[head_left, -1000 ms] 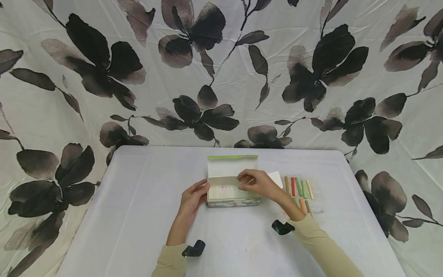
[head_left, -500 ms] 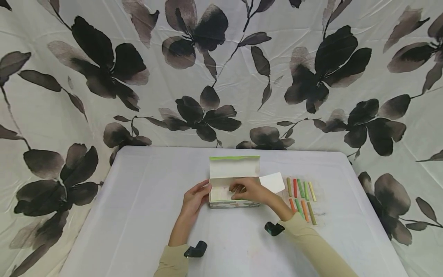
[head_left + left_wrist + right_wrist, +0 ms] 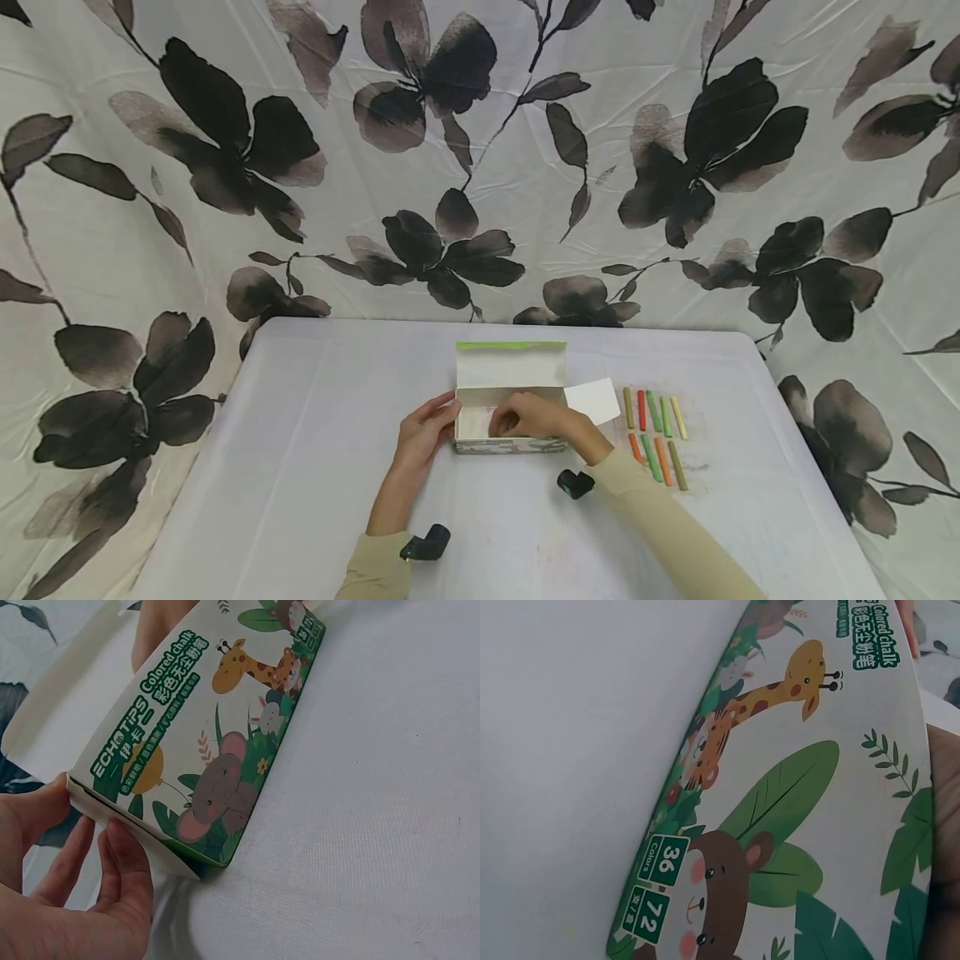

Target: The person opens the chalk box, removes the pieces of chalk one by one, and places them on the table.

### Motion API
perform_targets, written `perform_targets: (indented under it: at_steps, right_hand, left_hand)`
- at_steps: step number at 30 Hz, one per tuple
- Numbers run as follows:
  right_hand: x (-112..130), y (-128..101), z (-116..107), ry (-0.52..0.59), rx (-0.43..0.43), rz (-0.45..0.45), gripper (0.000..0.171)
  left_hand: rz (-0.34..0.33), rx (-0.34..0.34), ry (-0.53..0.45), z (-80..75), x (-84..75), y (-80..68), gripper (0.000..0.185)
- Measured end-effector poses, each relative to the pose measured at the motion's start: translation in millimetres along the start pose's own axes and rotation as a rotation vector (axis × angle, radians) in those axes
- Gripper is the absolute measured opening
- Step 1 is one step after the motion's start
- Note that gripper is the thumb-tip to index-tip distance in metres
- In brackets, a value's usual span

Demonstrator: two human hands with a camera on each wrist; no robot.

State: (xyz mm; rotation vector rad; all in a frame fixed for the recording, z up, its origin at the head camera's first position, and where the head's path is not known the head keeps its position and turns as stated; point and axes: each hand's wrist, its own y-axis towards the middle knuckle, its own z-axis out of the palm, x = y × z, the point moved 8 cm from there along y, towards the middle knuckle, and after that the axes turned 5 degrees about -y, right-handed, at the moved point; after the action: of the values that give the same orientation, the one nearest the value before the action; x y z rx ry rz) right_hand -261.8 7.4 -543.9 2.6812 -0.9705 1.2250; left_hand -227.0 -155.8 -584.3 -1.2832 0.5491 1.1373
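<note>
Steadying the chalk box (image 3: 510, 417) with our left hand (image 3: 423, 433), grip wide on its left end. Right hand (image 3: 528, 415) reaches inside, grip curled, contents unclear. Box's long axis runs left-right on the desk (image 3: 315, 467).

A makeshift recording corner, more a home or studio set-up than a workshop. A creased cloth (image 3: 480, 150) printed with big dark flowers hangs as a backdrop and closes off the room. In front stands a small bench (image 3: 300, 467) under a plain white cover, bearing a children's chalk box (image 3: 510, 379) and loose chalks (image 3: 656, 433).

"ECHOTIPS Colored chalk", "36", "72" on box (image 3: 210, 735)
</note>
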Motion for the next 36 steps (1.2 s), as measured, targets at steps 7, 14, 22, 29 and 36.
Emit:
perform_targets:
  at_steps: [7, 14, 22, 29, 36]
  right_hand:
    - [5, 2, 0, -0.109, 0.024, -0.005, 0.008]
    - [-2, 0, 0, -0.074, 0.006, 0.034, 0.004]
    - [0, -10, -11, -0.078, -0.122, -0.022, 0.014]
    - [1, -22, -23, -0.053, -0.179, -0.038, 0.015]
    - [0, -39, -43, 0.127, -0.273, -0.039, 0.018]
  left_hand:
    - [0.006, -0.004, 0.000, 2.7, -0.7, -1.9, 0.042]
    - [0.001, 0.001, -0.004, 4.5, 0.9, -3.0, 0.043]
    - [-0.001, -0.001, -0.014, 2.8, 0.8, -1.6, 0.044]
    - [0.000, -0.010, 0.003, 0.9, 0.5, 0.8, 0.043]
    - [0.005, -0.004, 0.003, 0.9, -0.3, 2.2, 0.042]
